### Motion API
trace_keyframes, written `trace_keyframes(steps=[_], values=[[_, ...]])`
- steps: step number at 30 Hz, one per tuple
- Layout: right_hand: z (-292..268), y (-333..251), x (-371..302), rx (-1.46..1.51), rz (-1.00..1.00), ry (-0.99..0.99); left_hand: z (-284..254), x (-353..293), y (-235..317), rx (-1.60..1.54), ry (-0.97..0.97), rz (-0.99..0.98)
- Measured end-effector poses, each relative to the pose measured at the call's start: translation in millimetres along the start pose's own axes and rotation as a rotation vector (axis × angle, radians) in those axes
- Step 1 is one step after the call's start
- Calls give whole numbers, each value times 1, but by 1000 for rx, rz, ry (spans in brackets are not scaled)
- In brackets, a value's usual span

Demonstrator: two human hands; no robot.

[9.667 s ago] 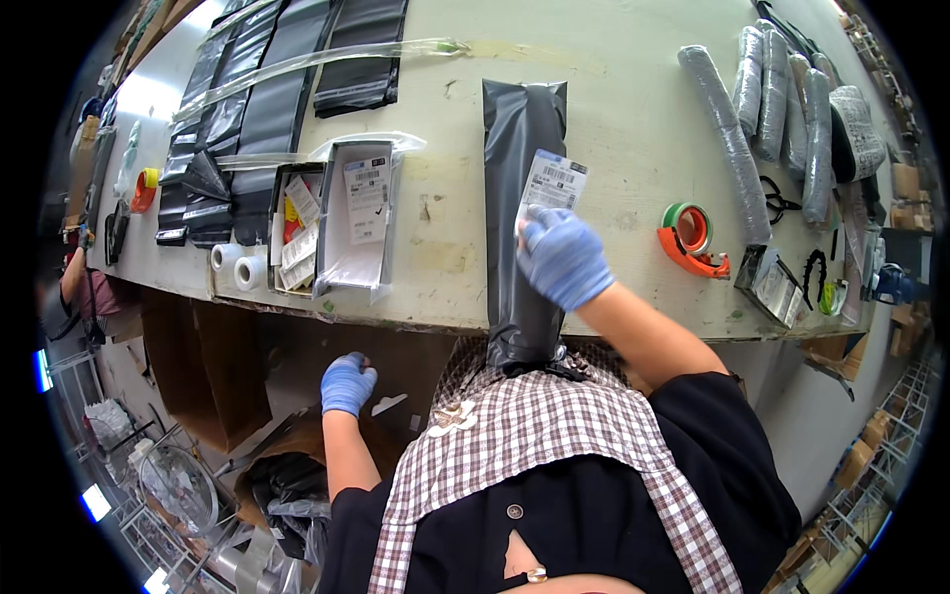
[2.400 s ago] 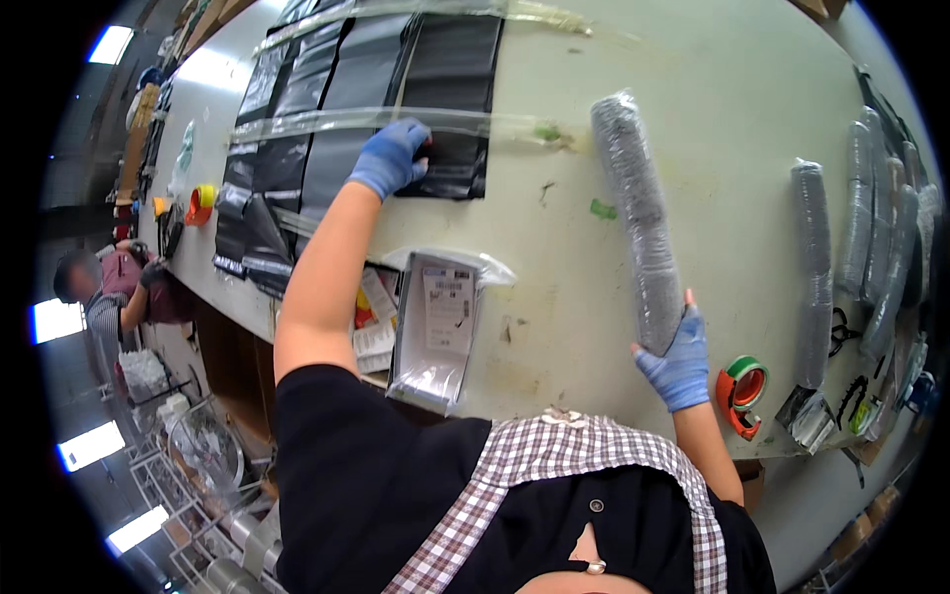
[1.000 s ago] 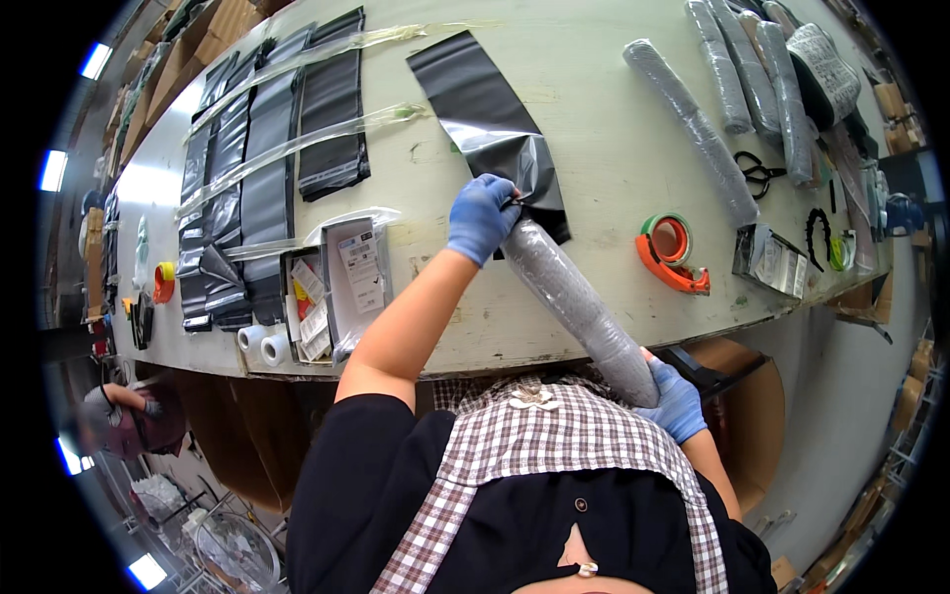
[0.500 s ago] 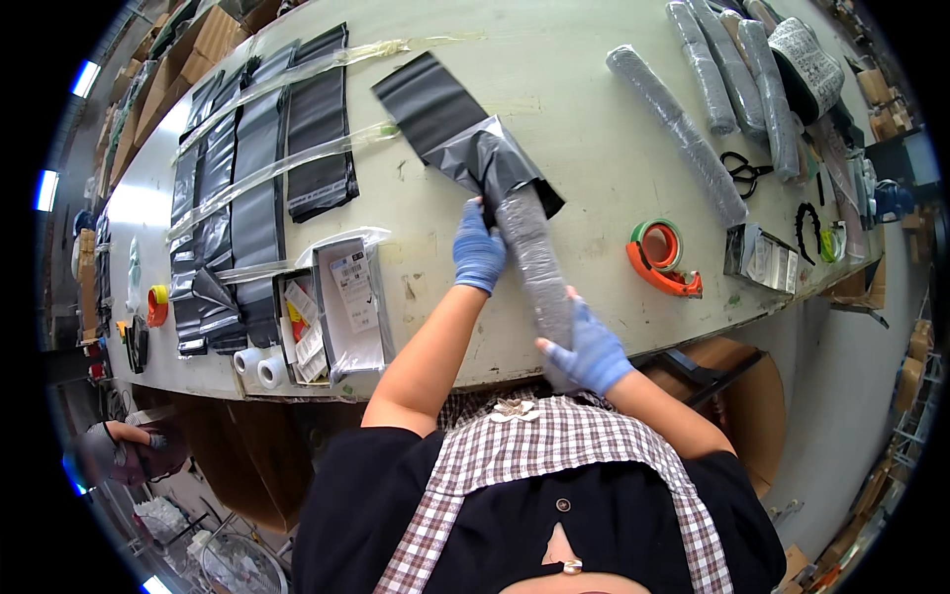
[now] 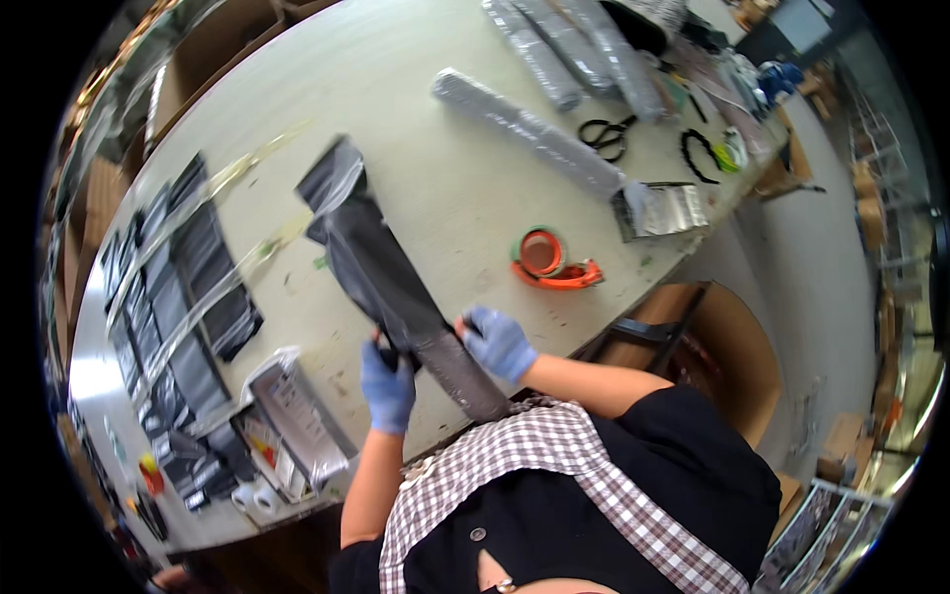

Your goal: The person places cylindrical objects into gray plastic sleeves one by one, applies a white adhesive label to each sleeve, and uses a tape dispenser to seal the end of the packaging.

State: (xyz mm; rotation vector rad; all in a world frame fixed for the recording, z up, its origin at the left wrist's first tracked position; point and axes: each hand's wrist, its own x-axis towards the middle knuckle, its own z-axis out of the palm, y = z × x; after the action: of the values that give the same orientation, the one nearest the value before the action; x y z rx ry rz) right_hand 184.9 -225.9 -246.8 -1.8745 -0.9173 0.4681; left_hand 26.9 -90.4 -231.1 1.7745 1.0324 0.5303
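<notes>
A dark grey plastic mailing bag (image 5: pixel 381 262) covers most of a long bubble-wrapped roll (image 5: pixel 463 379). The roll's bare near end sticks out of the bag's mouth and reaches my checked apron. My left hand (image 5: pixel 387 391), in a blue glove, is closed on the left edge of the mouth. At the opposite edge, my right hand (image 5: pixel 500 345), gloved alike, pinches the plastic with its fingertips. The bag's far end is folded and creased, lying slantwise over the table.
Flat dark mailing bags (image 5: pixel 183 322) lie at left under clear strips. Beside them stand an open box of labels (image 5: pixel 297 421) and small white rolls (image 5: pixel 254 498). An orange tape dispenser (image 5: pixel 554 265), scissors (image 5: pixel 606 139) and another wrapped roll (image 5: pixel 529 134) sit to the right on the pale table (image 5: pixel 366 79).
The bag now covers much more of the roll. My right hand has gone from the roll's near end to the bag's mouth. The whole view has turned.
</notes>
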Motion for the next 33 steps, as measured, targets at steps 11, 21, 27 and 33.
trace_keyframes(steps=[11,21,27,33], values=[[-266,86,36,-876,171,642,48,-21,9,127,-162,-135],[-316,146,64,-905,589,330,22,15,33,-501,-80,-182],[-325,152,56,-429,687,526,6,19,23,-301,131,104],[-344,190,41,-342,265,646,36,6,-7,-131,-31,-190]])
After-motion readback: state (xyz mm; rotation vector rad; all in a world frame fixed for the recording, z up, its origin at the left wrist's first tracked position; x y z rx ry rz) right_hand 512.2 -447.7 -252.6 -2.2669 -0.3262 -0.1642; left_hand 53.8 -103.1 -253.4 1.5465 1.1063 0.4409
